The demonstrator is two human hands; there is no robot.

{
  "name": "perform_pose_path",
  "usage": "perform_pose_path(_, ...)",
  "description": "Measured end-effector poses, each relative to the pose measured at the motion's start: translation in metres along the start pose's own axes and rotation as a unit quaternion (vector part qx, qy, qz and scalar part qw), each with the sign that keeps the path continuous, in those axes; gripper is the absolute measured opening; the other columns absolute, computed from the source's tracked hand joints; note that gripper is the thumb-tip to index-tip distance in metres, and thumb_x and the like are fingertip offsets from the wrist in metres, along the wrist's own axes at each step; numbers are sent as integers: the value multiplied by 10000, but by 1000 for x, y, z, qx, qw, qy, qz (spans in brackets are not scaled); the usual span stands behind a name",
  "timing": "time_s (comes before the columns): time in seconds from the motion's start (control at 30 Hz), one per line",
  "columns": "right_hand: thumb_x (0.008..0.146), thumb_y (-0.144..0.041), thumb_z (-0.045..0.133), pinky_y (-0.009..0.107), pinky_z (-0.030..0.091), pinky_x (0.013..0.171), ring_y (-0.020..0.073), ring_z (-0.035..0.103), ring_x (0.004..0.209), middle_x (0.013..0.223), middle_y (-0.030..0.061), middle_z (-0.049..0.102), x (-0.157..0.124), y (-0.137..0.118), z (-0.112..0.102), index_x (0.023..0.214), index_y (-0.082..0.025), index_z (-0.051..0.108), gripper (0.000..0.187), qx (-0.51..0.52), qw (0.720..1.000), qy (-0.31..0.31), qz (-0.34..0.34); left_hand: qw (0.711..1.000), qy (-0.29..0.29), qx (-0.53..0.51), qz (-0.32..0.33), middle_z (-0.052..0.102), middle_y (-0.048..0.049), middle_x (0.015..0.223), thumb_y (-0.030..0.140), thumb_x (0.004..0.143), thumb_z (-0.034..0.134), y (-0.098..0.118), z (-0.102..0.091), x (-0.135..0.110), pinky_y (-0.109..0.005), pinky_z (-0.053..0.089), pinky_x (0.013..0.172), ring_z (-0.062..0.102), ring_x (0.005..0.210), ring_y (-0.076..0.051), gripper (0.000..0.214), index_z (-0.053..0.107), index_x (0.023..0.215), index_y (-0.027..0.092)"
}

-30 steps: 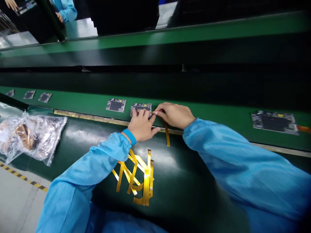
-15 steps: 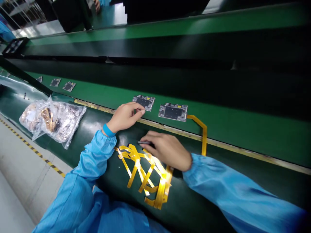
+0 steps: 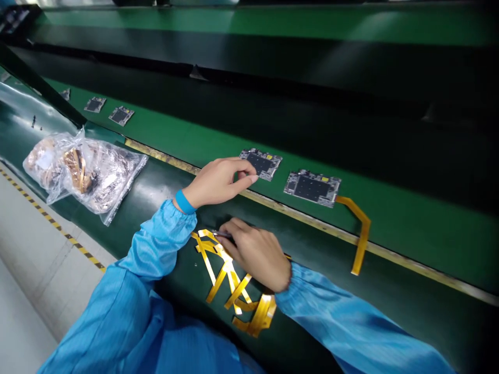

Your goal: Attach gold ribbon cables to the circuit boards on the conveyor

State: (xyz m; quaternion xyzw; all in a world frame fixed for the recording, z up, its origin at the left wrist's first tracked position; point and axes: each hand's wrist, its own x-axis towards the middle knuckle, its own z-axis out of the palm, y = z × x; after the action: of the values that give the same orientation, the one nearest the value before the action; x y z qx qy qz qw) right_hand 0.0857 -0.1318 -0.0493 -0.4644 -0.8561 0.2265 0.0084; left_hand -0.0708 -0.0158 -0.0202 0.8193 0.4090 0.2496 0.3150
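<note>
My left hand (image 3: 224,179) has its thumb and forefinger pinched at the near edge of a circuit board (image 3: 262,164), which lies on the green belt. My right hand (image 3: 255,253) is closed around a thin dark tool that looks like tweezers (image 3: 223,235), its tip pointing left. Underneath it lies a loose pile of yellow-orange flat ribbon cables (image 3: 218,283), partly covered by the hand. To the right, a second circuit board (image 3: 313,187) has one ribbon cable (image 3: 363,231) at its right edge, hanging over the belt's border.
At the left, a clear plastic bag (image 3: 113,182) of wrapped parts rests on the dark green bench (image 3: 163,195). Farther up the belt are more circuit boards (image 3: 121,115). A worn yellowish strip (image 3: 296,210) separates belt from bench. Black-and-yellow floor tape (image 3: 70,237) runs at lower left.
The view has shifted. Both near boards and my left hand appear farther right, the pinch unchanged. My right hand, with the tool, has moved left and down over the cable pile.
</note>
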Motion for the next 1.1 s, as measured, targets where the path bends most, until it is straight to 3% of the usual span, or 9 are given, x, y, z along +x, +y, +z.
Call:
perform_pose_path(0.17,1036,-321,607,356,471,700,206,722,816,1188,55,743,6,-7,2,1302,-260,705,290,6,998,20,-51,1000,4,4,3,725,-39,908,283,997,587,-1,-2,0,-278,482,737,631,757,-143,177,726,955,182)
perform_pose_path(0.33,1034,-329,639,349,472,725,200,722,852,1199,70,738,21,-18,1,1141,-231,741,177,10,999,-14,-47,1000,13,8,-3,721,-32,888,263,981,602,-3,-4,-1,-269,458,687,584,691,-127,161,737,967,176)
perform_pose_path(0.5,1043,-341,642,327,455,745,191,722,853,1077,53,772,20,-13,8,1021,-213,727,155,83,993,19,-78,1000,15,-7,-9,722,-30,887,245,960,616,-3,-5,-1,-265,436,665,566,672,-118,156,748,961,163)
perform_pose_path(0.6,1057,-371,616,314,457,734,182,717,820,990,34,787,14,-7,8,972,-226,727,201,190,973,85,-100,1000,13,-10,-17,724,-30,889,252,961,609,-3,-7,-1,-261,434,656,545,654,-113,165,750,963,166)
perform_pose_path(0.73,1041,-419,616,300,489,680,180,697,758,861,36,770,6,1,-6,911,-224,724,259,359,912,175,-95,1000,10,-14,-21,717,-33,888,264,968,606,-4,-10,-3,-261,444,666,553,668,-116,176,752,969,164)
perform_pose_path(0.87,968,-423,675,314,554,666,193,699,710,813,48,773,-4,25,-33,895,-208,738,235,438,866,241,-19,999,-1,7,-36,713,-27,873,253,964,607,-4,-8,-3,-266,460,690,582,685,-124,165,748,947,168)
perform_pose_path(0.97,934,-494,694,345,604,758,217,738,794,852,49,786,-14,60,-47,895,-218,755,286,430,858,278,38,996,-23,57,-65,724,-23,874,239,953,616,0,0,9,-274,464,702,615,716,-140,147,746,917,181)
perform_pose_path(1.1,864,-647,730,434,621,879,274,756,923,954,64,804,-26,112,-50,958,-234,780,427,415,848,309,119,981,-88,152,-89,751,-28,917,239,940,635,17,26,44,-300,496,761,680,832,-189,120,735,883,207)
